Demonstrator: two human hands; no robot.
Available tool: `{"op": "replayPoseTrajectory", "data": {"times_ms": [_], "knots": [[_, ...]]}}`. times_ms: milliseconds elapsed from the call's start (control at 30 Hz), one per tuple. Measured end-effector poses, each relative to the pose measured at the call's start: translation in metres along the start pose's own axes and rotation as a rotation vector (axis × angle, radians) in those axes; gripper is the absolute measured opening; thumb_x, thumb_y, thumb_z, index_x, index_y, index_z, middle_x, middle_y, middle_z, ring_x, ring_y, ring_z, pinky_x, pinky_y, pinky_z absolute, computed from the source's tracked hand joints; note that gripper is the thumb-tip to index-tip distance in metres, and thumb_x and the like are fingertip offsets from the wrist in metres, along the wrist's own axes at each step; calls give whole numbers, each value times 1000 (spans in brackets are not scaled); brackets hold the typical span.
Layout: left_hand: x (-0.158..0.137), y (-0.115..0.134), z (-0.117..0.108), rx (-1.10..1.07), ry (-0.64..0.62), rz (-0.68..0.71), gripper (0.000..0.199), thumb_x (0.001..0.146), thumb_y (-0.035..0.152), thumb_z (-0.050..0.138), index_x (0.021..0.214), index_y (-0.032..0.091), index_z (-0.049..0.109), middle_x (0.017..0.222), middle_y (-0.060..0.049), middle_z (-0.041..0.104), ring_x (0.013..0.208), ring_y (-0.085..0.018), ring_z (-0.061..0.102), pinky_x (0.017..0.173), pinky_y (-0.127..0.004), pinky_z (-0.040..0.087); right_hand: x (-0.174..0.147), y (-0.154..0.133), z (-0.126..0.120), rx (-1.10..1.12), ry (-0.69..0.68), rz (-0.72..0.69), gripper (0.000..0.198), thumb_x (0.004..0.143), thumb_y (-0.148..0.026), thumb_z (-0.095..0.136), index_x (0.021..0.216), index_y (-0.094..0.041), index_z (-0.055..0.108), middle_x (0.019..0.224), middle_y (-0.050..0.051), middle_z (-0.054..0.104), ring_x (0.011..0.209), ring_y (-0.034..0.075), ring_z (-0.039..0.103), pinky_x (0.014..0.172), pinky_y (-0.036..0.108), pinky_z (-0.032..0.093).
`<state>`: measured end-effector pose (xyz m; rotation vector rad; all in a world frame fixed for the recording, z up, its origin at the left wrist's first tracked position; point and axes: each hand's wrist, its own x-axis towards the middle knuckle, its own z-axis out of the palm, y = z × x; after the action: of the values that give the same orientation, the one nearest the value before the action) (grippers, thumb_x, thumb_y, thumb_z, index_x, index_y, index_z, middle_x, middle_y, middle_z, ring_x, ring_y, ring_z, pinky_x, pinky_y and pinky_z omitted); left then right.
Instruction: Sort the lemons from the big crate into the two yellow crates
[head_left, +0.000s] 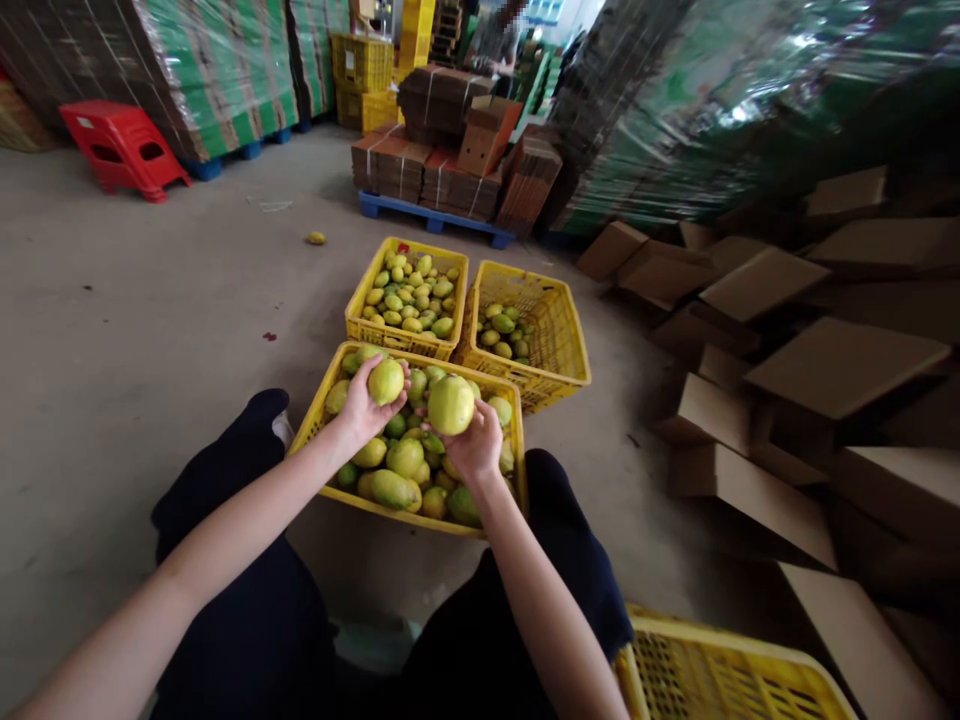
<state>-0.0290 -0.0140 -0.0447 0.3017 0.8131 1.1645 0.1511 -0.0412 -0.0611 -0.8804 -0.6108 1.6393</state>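
Note:
Above a yellow crate [315, 405] heaped with green-yellow lemons [394, 488], both of my hands hold fruit. My left hand [364, 410] has its fingers wrapped round one lemon [385, 382]. A larger, paler lemon [451, 404] rests in the fingers of my right hand [478, 445], its face turned toward me. The two held lemons are apart from each other. The crate stands between my knees, and my forearms hide parts of its near rim.
Beyond it stand a crate of smaller lemons [409, 295] and a partly filled yellow crate [559, 320]. Another yellow crate [735, 670] is at lower right. Cardboard boxes [847, 365] pile up on the right. A stray lemon [316, 238] and a red stool [124, 150] are on the floor.

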Motion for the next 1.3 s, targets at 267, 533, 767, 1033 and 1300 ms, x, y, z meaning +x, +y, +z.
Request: {"op": "replayPoseTrajectory", "data": {"times_ms": [267,533,767,1033,1300], "knots": [[-3,-8,-1,-86,-30,-98,28,89,31,66,114,20,71,94,-8,73,86,-18,73,67,-22,64,3,13,-1,-24,94,57,47,74,-68,72,90,-24,67,74,4,73,67,28,73,48,37,56],[-6,-3,10,-286,101,-270,40,103,41,48,123,12,67,92,-11,74,72,-17,72,64,-22,62,7,14,-3,-70,120,159,46,89,-68,61,103,-25,62,77,2,74,52,18,63,45,30,53],[-9,-1,27,-221,97,-356,37,105,35,42,118,11,66,78,-9,69,60,-17,64,53,-23,57,7,-4,7,232,277,331,26,102,-42,48,106,-21,62,74,3,74,53,17,66,45,26,60],[14,-16,32,-17,186,-289,12,103,24,60,108,15,66,82,-5,70,72,-15,67,68,-22,59,3,-4,-16,241,314,312,23,97,-41,62,107,-21,63,80,3,75,63,17,70,51,25,63],[8,-19,27,340,18,12,57,70,0,86,120,19,66,109,-5,73,108,-23,71,110,-43,53,-1,3,-25,-253,348,-75,52,69,-35,90,108,-29,56,104,-1,72,92,20,72,76,34,65]]}}
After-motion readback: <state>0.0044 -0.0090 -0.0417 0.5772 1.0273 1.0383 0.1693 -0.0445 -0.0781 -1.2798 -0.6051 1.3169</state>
